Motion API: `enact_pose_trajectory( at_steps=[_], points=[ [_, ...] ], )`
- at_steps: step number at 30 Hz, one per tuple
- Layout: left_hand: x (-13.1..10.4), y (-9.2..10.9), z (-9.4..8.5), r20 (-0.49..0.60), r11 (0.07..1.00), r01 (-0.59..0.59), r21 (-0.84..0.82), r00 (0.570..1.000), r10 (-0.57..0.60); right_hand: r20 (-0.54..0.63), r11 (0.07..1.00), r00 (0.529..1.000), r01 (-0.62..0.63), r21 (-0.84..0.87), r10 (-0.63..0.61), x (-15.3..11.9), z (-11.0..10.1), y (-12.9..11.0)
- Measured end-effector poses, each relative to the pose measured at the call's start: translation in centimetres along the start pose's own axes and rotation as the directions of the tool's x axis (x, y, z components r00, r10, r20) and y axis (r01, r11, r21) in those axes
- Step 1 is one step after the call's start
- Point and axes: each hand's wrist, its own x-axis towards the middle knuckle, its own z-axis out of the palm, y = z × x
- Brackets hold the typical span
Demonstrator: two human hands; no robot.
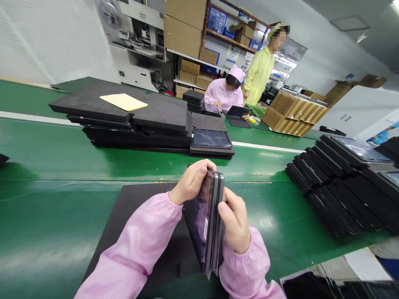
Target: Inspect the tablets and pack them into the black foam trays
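Two thin dark tablets or panels (206, 224) stand upright on edge, pressed face to face, above a black foam sheet (134, 207). My left hand (193, 180) grips their upper left edge, fingers wrapped over the top. On the right side, my right hand (235, 218) holds the same stack with curled fingers. A small white label shows on the glossy face turned left. Both arms wear pink striped sleeves.
Black foam trays (140, 112) topped by a yellow sheet (124, 101) lie ahead, beside a tray with a tablet (211, 138). More stacked trays (339, 187) stand right. Two people (225, 92) (260, 72) are beyond the green bench (149, 164), near cardboard dividers (293, 112).
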Motion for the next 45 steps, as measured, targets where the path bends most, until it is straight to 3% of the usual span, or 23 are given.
enact_pose_trajectory(
  at_steps=[4, 9, 12, 14, 15, 16, 18, 21, 24, 27, 29, 32, 36, 40, 45],
  points=[
    [-0.2, 0.1, 0.3, 0.031, 0.998, -0.055, 0.016, 0.998, 0.055, -0.003, 0.983, 0.994, -0.104, -0.153, 0.105, -0.3, -0.3, -1.0],
    [-0.5, 0.3, 1.6, 0.067, 0.991, -0.101, 0.085, 0.993, 0.095, -0.127, 0.945, 0.981, -0.180, -0.274, 0.149, -0.7, -0.8, -2.1],
    [-0.4, -0.8, 2.1, -0.074, 0.995, -0.021, 0.102, 0.997, 0.029, -0.171, 0.948, 0.984, -0.100, -0.303, 0.049, -0.5, -1.3, -1.9],
    [0.0, -2.4, 1.7, -0.277, 0.978, 0.190, 0.083, 0.948, -0.160, -0.196, 0.951, 0.980, -0.052, -0.305, -0.010, -0.2, -1.6, -1.5],
    [0.4, -3.3, 1.3, -0.368, 0.948, 0.314, 0.054, 0.889, -0.273, -0.209, 0.951, 0.977, -0.036, -0.308, -0.031, -0.2, -1.6, -1.3],
    [0.7, -4.2, 0.7, -0.419, 0.900, 0.437, 0.010, 0.819, -0.393, -0.224, 0.949, 0.973, -0.020, -0.315, -0.054, -0.1, -1.6, -1.1],
    [1.3, -5.8, -0.5, -0.405, 0.833, 0.551, -0.046, 0.752, -0.520, -0.257, 0.937, 0.959, 0.024, -0.349, -0.121, -0.2, -1.3, -0.7],
    [1.9, -6.8, -1.9, -0.364, 0.808, 0.569, -0.154, 0.727, -0.582, -0.235, 0.900, 0.930, 0.171, -0.402, -0.281, -0.5, -0.4, -0.7],
    [2.0, -6.0, -3.1, -0.463, 0.829, 0.499, -0.251, 0.690, -0.556, -0.097, 0.876, 0.922, 0.317, -0.363, -0.374, -0.7, 0.2, -1.4],
    [1.9, -4.5, -4.8, -0.578, 0.874, 0.453, -0.176, 0.670, -0.465, 0.118, 0.907, 0.957, 0.289, -0.307, -0.265, -0.6, 0.2, -2.0],
    [1.8, -3.6, -6.1, -0.630, 0.870, 0.487, -0.077, 0.653, -0.421, 0.178, 0.929, 0.969, 0.218, -0.298, -0.170, -0.4, -0.1, -1.8],
    [1.6, -2.5, -7.8, -0.650, 0.770, 0.637, 0.028, 0.597, -0.470, 0.086, 0.977, 0.995, 0.060, -0.205, -0.043, -0.4, -0.2, -0.6],
    [1.6, -2.2, -8.2, -0.579, 0.594, 0.798, 0.105, 0.535, -0.616, -0.053, 0.984, 0.988, -0.136, 0.119, 0.143, -0.8, 0.7, 1.5],
    [2.0, -3.0, -7.7, -0.544, 0.495, 0.851, 0.174, 0.502, -0.672, -0.115, 0.957, 0.965, -0.207, 0.205, 0.234, -0.7, 1.8, 3.2],
    [2.3, -4.2, -7.6, -0.531, 0.445, 0.872, 0.203, 0.480, -0.699, -0.146, 0.920, 0.934, -0.276, 0.277, 0.325, 0.4, 2.4, 4.1]
  ],
)
